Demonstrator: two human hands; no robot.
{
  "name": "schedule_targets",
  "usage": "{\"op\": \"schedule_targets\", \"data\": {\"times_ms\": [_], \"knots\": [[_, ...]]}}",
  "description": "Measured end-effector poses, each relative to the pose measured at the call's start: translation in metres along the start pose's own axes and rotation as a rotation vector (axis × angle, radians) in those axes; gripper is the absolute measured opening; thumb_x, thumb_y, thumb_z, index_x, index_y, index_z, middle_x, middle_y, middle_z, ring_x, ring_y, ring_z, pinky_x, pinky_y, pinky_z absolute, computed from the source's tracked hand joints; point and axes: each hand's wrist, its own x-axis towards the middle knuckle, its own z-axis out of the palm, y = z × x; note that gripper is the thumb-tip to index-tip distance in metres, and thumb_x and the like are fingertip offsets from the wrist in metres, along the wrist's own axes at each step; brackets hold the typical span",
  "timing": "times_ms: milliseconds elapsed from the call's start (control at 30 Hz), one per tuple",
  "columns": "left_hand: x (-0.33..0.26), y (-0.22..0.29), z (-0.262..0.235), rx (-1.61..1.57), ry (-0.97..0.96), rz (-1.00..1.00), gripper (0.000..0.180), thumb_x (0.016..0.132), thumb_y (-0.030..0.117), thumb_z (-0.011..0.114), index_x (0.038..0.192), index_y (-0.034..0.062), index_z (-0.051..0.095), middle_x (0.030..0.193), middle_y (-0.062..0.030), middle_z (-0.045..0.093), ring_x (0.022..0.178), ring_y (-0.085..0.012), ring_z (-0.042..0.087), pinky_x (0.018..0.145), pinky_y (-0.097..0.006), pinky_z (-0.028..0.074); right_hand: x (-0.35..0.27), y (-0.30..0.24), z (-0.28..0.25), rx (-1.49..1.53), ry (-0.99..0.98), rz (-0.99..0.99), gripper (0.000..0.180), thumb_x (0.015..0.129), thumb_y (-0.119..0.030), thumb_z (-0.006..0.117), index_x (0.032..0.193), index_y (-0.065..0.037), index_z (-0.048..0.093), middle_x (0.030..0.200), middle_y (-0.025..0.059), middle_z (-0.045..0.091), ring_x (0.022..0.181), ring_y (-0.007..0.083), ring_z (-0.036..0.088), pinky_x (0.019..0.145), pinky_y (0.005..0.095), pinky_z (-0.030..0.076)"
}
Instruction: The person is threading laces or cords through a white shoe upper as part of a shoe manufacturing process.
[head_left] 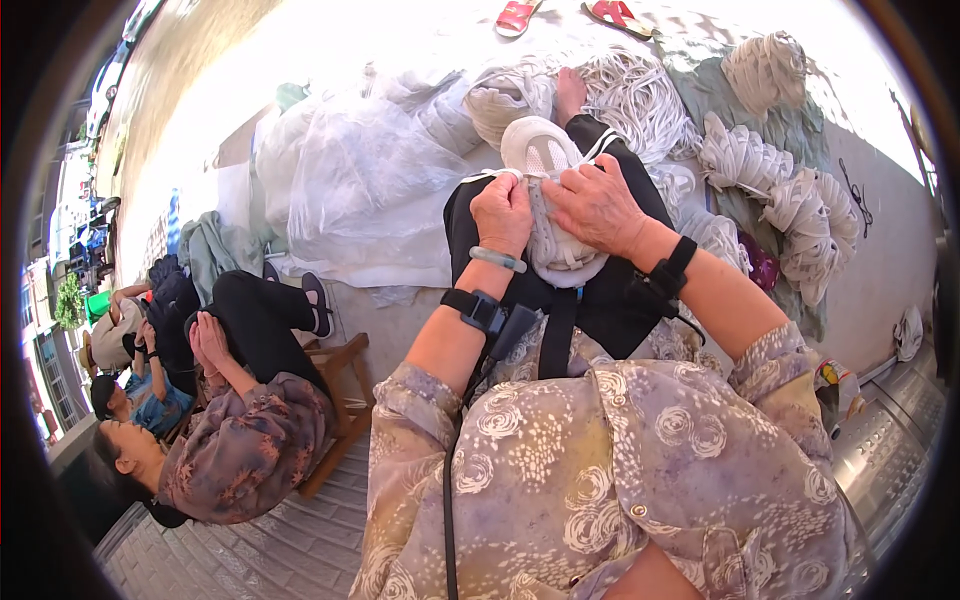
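In the head view, the pale shoe (570, 255) lies on my lap (645, 190), between my thighs, its rounded end with the mesh patch toward the lap's far edge. My left hand (503, 213) is closed, thumb and forefinger pinching what looks like the white lace (478, 177) right at the shoe's side. My right hand (600, 210) has its fingers bent against the opposite side; a strip of lace shows beyond their tips, but whether they pinch it or only press the shoe, I cannot tell.

To handle this well, I judge it best to brace the shoe between my thighs so it can't roll, hold the lace flat and close to its eyelet, and draw both sides evenly, lest one bunch up or twist.

Past the lap's far edge is my bare foot (572, 93), with a loose heap of white cords (640, 105) at the near-left edge of the green cloth (700, 88). A coiled bundle (765, 72) sits near that cloth's far right corner, well apart from my hands
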Motion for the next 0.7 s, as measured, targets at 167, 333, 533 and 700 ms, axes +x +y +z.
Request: {"op": "schedule_targets", "data": {"times_ms": [167,333,533,700], "knots": [[0.011,0.015,-0.002,0.249,-0.064,0.289,0.006,0.075,0.006,0.055,0.075,-0.0002,0.056,0.071,-0.0164,0.059,0.065,-0.0318,0.058,0.059,-0.036,0.046,-0.001,0.005,0.006,0.077,0.024,0.074,0.021,0.073,-0.024,0.059,0.091,-0.015,0.056,0.074,0.0013,0.052,0.073,0.0182,0.054,0.075,0.0372,0.032],[0.012,0.012,-0.002,0.296,-0.109,0.301,0.009,0.074,0.008,0.058,0.071,0.0003,0.054,0.070,-0.0149,0.058,0.064,-0.0309,0.057,0.059,-0.037,0.045,0.003,0.006,0.013,0.168,0.059,0.141,0.023,0.075,-0.023,0.057,0.097,-0.017,0.059,0.076,0.0023,0.056,0.075,0.0195,0.057,0.073,0.0358,0.033],[0.003,0.034,-0.018,0.190,-0.132,-0.147,0.028,0.071,0.019,0.064,0.091,0.0017,0.056,0.085,-0.0157,0.059,0.076,-0.0309,0.058,0.068,-0.037,0.047,0.004,0.008,0.016,0.233,-0.020,0.243,0.022,0.080,-0.020,0.053,0.100,-0.015,0.060,0.081,0.0041,0.061,0.079,0.0202,0.059,0.073,0.0365,0.036],[-0.010,0.035,-0.023,0.446,-0.299,0.312,0.056,0.068,0.026,0.067,0.111,-0.0037,0.047,0.102,-0.0177,0.056,0.091,-0.0298,0.056,0.078,-0.037,0.045,0.000,0.012,0.025,0.376,0.008,0.307,0.020,0.082,-0.021,0.050,0.098,-0.015,0.061,0.086,0.0048,0.063,0.083,0.0216,0.059,0.070,0.0363,0.041]]}}
